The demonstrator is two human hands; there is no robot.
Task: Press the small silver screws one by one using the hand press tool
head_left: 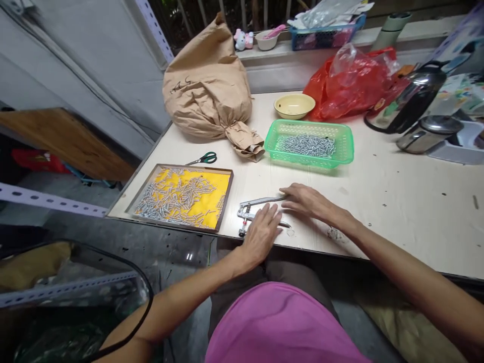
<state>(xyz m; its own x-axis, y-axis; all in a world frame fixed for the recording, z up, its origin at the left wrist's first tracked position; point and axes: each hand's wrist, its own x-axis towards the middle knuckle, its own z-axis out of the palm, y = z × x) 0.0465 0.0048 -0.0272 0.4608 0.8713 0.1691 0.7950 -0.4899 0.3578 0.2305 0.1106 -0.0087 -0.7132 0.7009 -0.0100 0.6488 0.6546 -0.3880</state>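
A metal hand tool (260, 201) with two long handles, a spring and a small knob lies on the table near its front edge. My left hand (262, 231) rests over the lower handle, its fingers spread. At the end of the upper handle is my right hand (305, 200), fingers apart and touching or just beside it. To the left, a shallow tray (226, 201) with a yellow bottom holds many small metal pieces. Behind the tool, a green plastic basket (310, 160) contains more of them. A thin ring (290, 233) lies beside my left hand.
Scissors (207, 158) lie behind the tray. A large brown paper bag (207, 91) stands at the back left, near a yellow bowl (295, 106). Farther right are a red plastic bag (348, 85), a kettle (416, 96) and a metal canister (429, 134).
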